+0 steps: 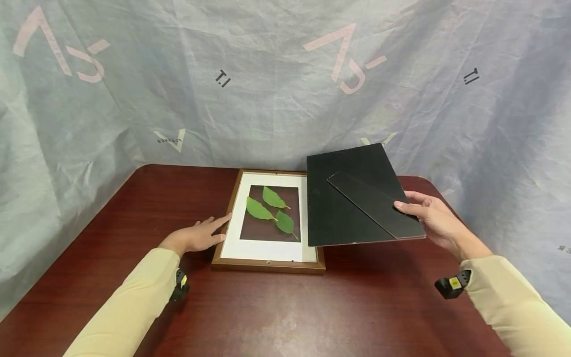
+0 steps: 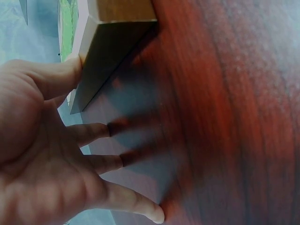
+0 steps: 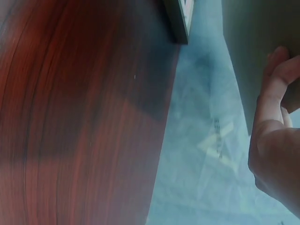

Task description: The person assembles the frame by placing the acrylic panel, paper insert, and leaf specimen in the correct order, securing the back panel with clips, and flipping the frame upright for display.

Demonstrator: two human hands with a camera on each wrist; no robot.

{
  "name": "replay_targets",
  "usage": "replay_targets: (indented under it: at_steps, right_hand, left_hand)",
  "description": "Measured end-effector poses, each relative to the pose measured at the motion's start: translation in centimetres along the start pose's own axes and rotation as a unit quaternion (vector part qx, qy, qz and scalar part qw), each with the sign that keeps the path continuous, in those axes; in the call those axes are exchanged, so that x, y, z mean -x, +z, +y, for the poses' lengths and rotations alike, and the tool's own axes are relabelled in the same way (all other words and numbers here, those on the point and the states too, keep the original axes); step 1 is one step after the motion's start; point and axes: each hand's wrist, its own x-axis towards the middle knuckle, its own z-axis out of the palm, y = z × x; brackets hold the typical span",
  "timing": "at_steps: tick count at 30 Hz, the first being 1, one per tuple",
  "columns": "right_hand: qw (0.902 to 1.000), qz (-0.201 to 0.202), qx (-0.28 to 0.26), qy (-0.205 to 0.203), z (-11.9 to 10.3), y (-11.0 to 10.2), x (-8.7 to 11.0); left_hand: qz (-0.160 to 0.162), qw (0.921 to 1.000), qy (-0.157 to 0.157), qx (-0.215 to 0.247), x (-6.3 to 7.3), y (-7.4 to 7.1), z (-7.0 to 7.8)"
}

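A brown picture frame (image 1: 267, 267) lies on the table, with a white mat (image 1: 263, 250) inside its edges. Three green leaves (image 1: 273, 198) sit within the mat's dark window. My left hand (image 1: 199, 237) is at the frame's left side; in the left wrist view its thumb touches the frame's edge (image 2: 105, 51) while the other fingers reach loosely down to the tabletop. With my right hand (image 1: 434, 220) I pinch the right edge of a black backing board (image 1: 343, 213), thumb on top and fingers beneath. The board is tilted above the table and hides the frame's right part. A stand flap (image 1: 372, 201) lies against its upper face.
The dark red wooden table (image 1: 285, 317) ends at the back against a grey printed cloth (image 1: 267, 114), which also hangs at both sides. Black wrist cameras (image 1: 179, 286) are strapped at both cuffs.
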Motion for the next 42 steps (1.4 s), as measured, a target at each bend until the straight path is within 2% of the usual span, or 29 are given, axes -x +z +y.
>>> replay_targets:
  at_steps: [7, 19, 29, 42]
  right_hand:
    - [0.9994, -0.011, -0.033, -0.003, 0.2, 2.5, -0.7]
    - [0.998, 0.001, -0.062, 0.015, 0.7, 6.4, -2.4]
    - [0.9971, 0.0, -0.067, 0.035, 1.7, 8.4, -3.3]
    - [0.9982, 0.006, -0.054, 0.027, 3.1, 11.4, -4.9]
  left_hand:
    - [0.005, 0.9999, 0.005, -0.011, 0.2, 0.0, 0.2]
    - [0.002, 1.0, -0.001, -0.008, 0.1, 0.1, 0.1]
    - [0.003, 0.9999, -0.01, -0.01, 0.0, 0.2, 0.1]
    - [0.011, 0.9998, -0.013, -0.013, -0.1, 0.3, 0.2]
